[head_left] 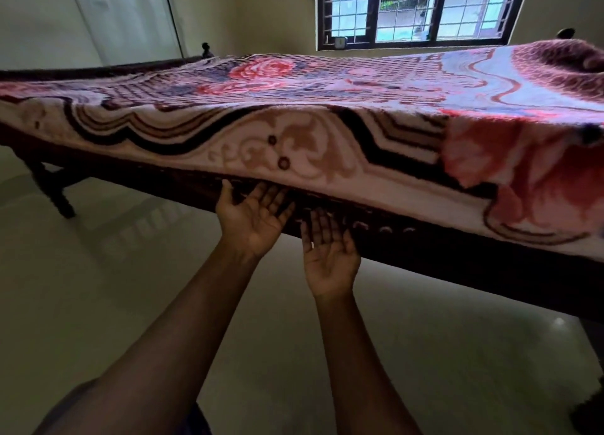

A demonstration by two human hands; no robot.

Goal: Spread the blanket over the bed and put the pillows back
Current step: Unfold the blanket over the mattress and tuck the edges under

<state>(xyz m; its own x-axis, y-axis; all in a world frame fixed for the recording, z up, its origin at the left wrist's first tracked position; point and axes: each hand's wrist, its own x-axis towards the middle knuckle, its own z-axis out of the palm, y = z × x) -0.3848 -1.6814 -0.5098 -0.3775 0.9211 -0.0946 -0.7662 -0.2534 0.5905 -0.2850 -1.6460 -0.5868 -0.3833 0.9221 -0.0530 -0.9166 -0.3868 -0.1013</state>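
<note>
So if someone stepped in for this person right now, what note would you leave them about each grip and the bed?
Left grip: open, palm up, fingertips at the blanket's hanging edge.
Right grip: open, palm up, just beside it, holding nothing.
Blanket: lies spread across the bed, its edge draping down the near side.
Pillows: none in view.
Done: the blanket looks spread.
Left: tidy the near edge, then put the pillows back.

Daylight comes through a dark-framed, barred window (421,9) in the pale wall (271,16); a white door (124,16) stands at the left, and the pale floor (98,287) is glossy with reflections
</note>
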